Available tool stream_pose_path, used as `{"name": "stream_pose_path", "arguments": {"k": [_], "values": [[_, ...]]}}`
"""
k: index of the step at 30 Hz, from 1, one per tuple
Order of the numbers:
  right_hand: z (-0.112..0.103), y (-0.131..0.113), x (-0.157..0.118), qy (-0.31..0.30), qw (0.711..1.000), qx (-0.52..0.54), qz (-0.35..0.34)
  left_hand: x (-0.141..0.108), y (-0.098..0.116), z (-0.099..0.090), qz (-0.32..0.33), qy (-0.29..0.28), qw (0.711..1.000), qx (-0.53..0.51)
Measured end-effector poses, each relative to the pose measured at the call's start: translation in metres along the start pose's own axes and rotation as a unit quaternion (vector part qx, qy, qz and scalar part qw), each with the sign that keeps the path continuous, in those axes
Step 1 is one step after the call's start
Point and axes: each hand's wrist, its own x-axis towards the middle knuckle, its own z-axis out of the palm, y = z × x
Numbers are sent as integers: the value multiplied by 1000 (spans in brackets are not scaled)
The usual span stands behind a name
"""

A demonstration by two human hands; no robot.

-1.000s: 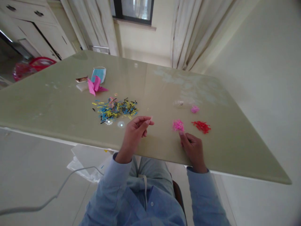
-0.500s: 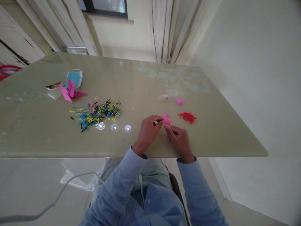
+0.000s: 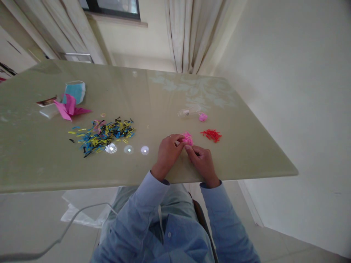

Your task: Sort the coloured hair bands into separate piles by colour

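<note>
My left hand (image 3: 169, 151) and my right hand (image 3: 202, 160) meet fingertip to fingertip near the front of the table. Both are closed in a pinch, with thumbs and forefingers almost touching. What lies between the fingertips is too small to make out. Right at the fingertips is a small heap of pink rubber bands (image 3: 188, 139), partly covered by the left fingers. To the right of it lies a heap of red rubber bands (image 3: 211, 135).
A clear plastic container (image 3: 188, 111) lies behind the hands beside a pink bundle (image 3: 203, 117). Mixed yellow, blue and black rubber bands (image 3: 105, 134) spread at left. Beyond them are a pink folded-paper shape (image 3: 68, 107) and a blue face mask (image 3: 75, 92) on the table (image 3: 246, 157).
The camera view has turned slightly, so everything sits further left. My fingertips have drawn a little closer together at the pink heap.
</note>
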Motion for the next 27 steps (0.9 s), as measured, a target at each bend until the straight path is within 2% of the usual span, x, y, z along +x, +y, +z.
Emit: {"name": "stream_pose_path", "arguments": {"k": [5, 12, 16, 19, 21, 24, 27], "values": [[-1, -1, 0, 6, 1000, 3, 0, -17, -19, -28, -5, 36, 999, 1], [-3, 0, -1, 5, 1000, -1, 7, -55, -58, -99, 1, 63, 998, 18], [-3, -2, 0, 2, 1000, 9, 25, -69, -75, -130, -35, 76, 994, -65], [2, -15, 2, -5, 998, 36, 43, -73, -79, -140, -63, 92, 983, -143], [10, -32, 5, -31, 998, 52, 27, -73, -78, -143, -77, 104, 974, -187], [30, -66, 17, -93, 992, 66, -44, -71, -76, -142, -94, 121, 957, -246], [60, -102, 42, -140, 979, 63, -135, -70, -74, -141, -101, 125, 945, -284]]}}
